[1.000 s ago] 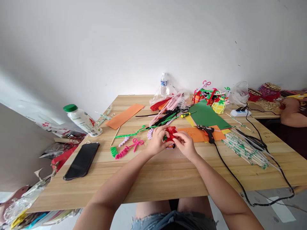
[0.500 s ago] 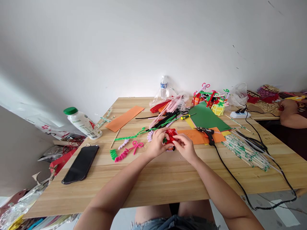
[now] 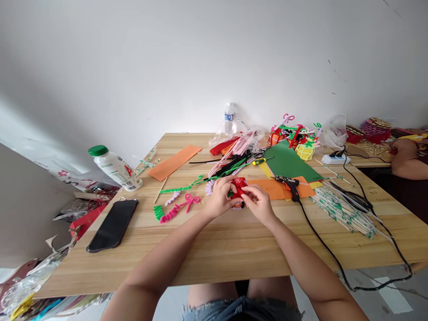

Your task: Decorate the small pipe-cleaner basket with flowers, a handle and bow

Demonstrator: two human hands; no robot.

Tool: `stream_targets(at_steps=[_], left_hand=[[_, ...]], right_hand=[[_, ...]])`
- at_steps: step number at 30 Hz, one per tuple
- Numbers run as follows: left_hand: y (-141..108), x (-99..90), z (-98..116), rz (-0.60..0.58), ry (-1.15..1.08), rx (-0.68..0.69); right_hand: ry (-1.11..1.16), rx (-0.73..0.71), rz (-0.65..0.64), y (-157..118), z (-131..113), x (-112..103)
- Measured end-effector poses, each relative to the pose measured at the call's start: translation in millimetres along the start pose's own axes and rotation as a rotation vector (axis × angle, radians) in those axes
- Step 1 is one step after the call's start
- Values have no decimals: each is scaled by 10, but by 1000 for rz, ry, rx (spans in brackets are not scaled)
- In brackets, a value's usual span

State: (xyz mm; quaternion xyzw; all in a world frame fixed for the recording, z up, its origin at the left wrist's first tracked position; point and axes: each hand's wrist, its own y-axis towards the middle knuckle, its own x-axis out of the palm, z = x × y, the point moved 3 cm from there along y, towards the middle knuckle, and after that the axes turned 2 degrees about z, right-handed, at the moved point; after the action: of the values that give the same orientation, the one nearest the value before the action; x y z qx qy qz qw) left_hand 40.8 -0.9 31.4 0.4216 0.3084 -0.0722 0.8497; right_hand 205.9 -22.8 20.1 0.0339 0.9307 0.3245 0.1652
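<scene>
While both hands, left hand [image 3: 221, 196] and right hand [image 3: 259, 203], pinch a fuzzy red craft piece [image 3: 239, 187] at the picture's center, faint, unreadable writing marks the orange paper [image 3: 267, 189] just right; a white bottle [image 3: 117, 168], left, bears a large red "A".

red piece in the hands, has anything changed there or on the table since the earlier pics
Nothing visibly moved, and nothing was taken hold of or let go; only the camera view shifted slightly. The left hand and right hand still hold the red piece. The phone and glue gun stay put.
</scene>
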Motion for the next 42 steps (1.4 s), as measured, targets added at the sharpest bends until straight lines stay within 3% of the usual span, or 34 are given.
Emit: stream_targets(at_steps=[42], left_hand=[[3, 5, -8, 7, -6, -6]], right_hand=[[-24, 2, -9, 6, -30, -9]])
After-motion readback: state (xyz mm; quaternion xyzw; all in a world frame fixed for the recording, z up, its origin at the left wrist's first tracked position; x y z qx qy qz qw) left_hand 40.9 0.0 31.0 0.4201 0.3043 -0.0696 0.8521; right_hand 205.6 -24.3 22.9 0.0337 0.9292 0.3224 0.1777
